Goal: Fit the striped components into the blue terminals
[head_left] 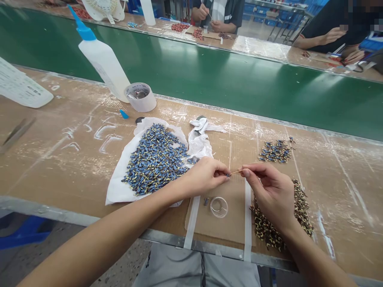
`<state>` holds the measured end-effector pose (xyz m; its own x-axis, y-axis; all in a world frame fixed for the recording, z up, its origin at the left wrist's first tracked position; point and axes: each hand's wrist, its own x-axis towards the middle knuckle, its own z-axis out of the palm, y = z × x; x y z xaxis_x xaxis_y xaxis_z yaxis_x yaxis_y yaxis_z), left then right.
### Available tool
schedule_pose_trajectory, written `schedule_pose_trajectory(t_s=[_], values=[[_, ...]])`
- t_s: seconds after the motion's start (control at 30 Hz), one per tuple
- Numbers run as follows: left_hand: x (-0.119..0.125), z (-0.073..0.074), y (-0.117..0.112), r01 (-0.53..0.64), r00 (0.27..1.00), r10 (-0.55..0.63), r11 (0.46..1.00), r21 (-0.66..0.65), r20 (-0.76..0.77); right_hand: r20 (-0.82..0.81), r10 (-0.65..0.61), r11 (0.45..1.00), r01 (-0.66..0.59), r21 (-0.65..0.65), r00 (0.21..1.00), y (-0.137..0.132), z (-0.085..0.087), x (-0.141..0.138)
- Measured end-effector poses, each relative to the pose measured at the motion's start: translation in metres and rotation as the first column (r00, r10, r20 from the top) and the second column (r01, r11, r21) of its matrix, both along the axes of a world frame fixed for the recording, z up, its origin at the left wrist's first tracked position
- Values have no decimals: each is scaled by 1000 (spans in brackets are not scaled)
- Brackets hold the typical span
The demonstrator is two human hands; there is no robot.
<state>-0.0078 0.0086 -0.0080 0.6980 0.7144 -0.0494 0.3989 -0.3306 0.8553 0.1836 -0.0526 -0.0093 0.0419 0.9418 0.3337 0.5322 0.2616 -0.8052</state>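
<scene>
My left hand (211,175) pinches a tiny blue piece (228,175) between thumb and fingertips. A thin wooden stick, like a toothpick (236,172), is pinched in my right hand (271,189), its tip touching or almost touching the blue piece. Beneath my hands lies a cardboard sheet (230,223) with a small clear plastic cup (219,207); a loose blue piece (206,201) is beside the cup. Left of my left hand, many small blue-and-yellow pieces (155,159) are heaped on white paper (115,191). A pile of dark-and-cream curved pieces (301,211) is partly hidden by my right hand.
Further back sits a smaller cluster of blue-and-cream pieces (277,151). Crumpled tissue (200,143), a tape roll (140,97), a blue-capped white bottle (103,63) and tweezers (18,133) lie around. Beyond a green belt (191,71), two people work with their hands.
</scene>
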Motion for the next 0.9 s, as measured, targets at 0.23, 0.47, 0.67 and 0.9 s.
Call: schedule_pose_trajectory(t_s=[0.23,0.47,0.67,0.9], values=[[0,0,-1,12,1000,-11,1000,15,-9,42,46,999,-47,13,998,1,2,-2],[-1,-1,0,29,1000,-29,998,47,1,74,117,991,-121,58,990,1,4,-2],[-1,2,0,26,1000,-25,998,51,-15,104,152,982,-162,93,983,1,6,-5],[-2,2,1,16,1000,-17,1000,21,26,-94,150,988,-152,-5,984,1,10,4]])
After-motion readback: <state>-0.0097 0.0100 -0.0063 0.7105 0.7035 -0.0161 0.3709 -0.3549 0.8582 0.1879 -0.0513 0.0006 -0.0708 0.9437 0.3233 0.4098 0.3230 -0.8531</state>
